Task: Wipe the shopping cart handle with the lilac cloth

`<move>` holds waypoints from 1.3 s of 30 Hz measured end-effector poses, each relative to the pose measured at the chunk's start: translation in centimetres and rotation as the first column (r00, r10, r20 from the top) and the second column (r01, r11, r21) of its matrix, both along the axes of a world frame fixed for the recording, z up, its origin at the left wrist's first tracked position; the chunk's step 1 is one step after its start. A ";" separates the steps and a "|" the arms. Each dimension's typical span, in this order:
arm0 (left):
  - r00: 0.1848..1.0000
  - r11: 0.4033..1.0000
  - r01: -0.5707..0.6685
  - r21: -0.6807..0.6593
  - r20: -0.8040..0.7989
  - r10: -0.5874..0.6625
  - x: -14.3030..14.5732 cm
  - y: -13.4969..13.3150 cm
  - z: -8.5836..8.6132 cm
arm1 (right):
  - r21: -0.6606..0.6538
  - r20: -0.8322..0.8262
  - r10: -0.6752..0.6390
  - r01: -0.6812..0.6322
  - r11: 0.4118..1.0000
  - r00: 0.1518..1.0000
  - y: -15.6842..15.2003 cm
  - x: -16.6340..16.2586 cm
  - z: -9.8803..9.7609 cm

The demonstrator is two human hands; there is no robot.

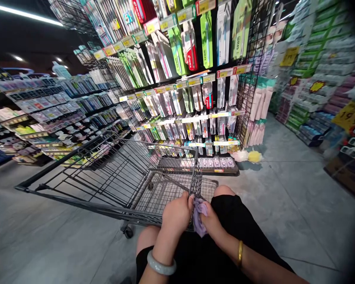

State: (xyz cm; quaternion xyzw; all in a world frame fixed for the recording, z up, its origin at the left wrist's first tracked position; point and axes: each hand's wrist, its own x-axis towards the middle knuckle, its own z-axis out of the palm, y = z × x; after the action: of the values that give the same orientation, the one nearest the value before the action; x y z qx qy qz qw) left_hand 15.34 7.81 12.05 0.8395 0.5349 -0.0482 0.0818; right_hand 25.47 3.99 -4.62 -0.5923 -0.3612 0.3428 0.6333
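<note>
Hands [176,213] w/ cloth [198,221] at cart [118,213] edge, floor [279,197] R.

"SXWM" — on green t'brush pkgs [207,43]; "19" — on yellow sign [347,115], far R.

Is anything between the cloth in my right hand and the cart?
Nothing visible. The cloth, held in your right hand, appears right up against the cart; your left hand is beside it, at the cart's edge.
</note>
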 end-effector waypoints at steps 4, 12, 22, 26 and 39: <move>1.000 1.000 0.006 0.025 0.005 -0.006 -0.2 0.1 -0.3 | 0.088 -0.019 0.069 -0.067 0.994 0.997 -0.1 0.2 2.8; 1.000 0.999 0.000 0.048 0.017 -0.001 -0.4 -0.1 -0.5 | 0.058 0.054 0.046 -0.049 0.997 0.998 -0.3 0.2 1.9; 0.998 0.997 -0.014 0.076 0.062 0.009 -0.6 0.2 -1.0 | 0.259 0.284 0.029 -0.106 0.960 0.958 0.1 0.6 4.8; 0.998 0.996 -0.011 0.094 0.061 0.005 -0.7 0.2 -1.2 | 0.230 0.345 -0.042 -0.041 0.972 0.937 -0.1 0.6 2.6; 1.000 0.983 -0.002 0.181 0.024 -0.002 -1.1 -0.2 -1.7 | 0.142 0.758 0.119 -0.340 0.930 0.642 3.8 4.3 12.2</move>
State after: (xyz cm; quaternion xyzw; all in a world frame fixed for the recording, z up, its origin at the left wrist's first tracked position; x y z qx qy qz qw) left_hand 14.22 7.65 10.35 0.8440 0.5361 0.0107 0.0114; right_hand 29.75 7.83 7.57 -0.5358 -0.7018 0.1000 0.4586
